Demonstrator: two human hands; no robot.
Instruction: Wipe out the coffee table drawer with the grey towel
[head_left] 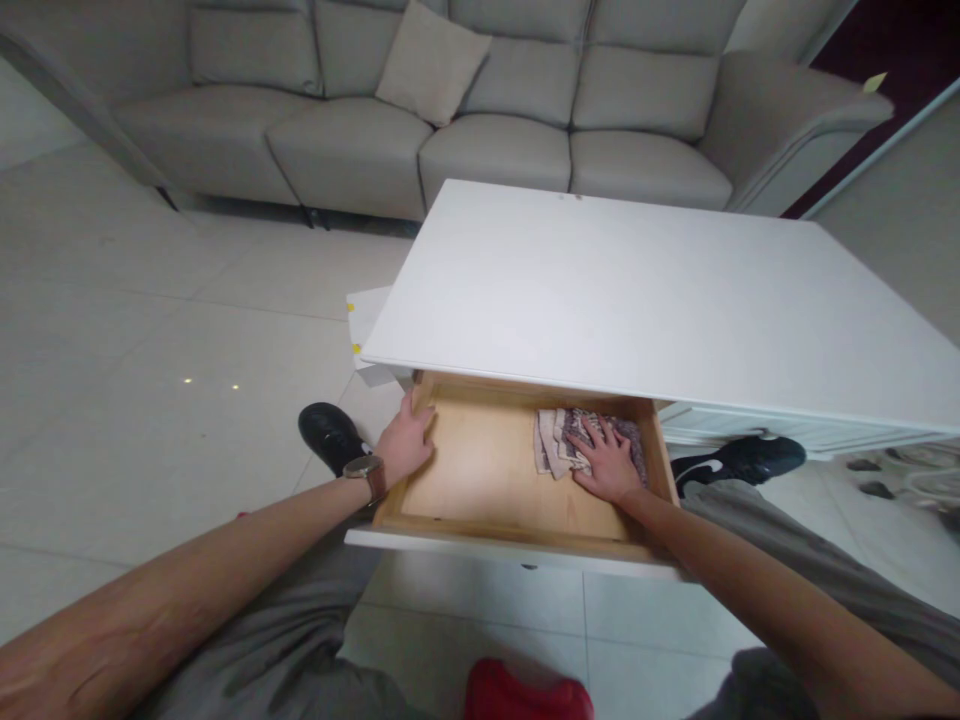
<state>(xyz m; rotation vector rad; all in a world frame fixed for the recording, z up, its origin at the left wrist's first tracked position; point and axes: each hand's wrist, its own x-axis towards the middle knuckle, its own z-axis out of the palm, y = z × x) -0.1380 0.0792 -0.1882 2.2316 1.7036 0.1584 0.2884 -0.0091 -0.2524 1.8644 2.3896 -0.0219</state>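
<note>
In the head view, a wooden drawer (480,470) is pulled out of a white coffee table (645,290). My left hand (405,440), with a brown-strapped watch (364,474) at the wrist, grips the drawer's left side wall, its fingers curled over the top edge. Inside the drawer, toward the right, lies a folded patterned cloth (553,440), pale pink and dark purple. My right hand (611,468) lies palm down on this cloth with the fingers spread, covering part of it.
A grey sofa (495,150) with a beige cushion (431,62) stands behind the table. A white box (369,325) with yellow marks is at the table's left. Black shoes (330,432) flank the drawer. Something red (525,692) is below, at the front.
</note>
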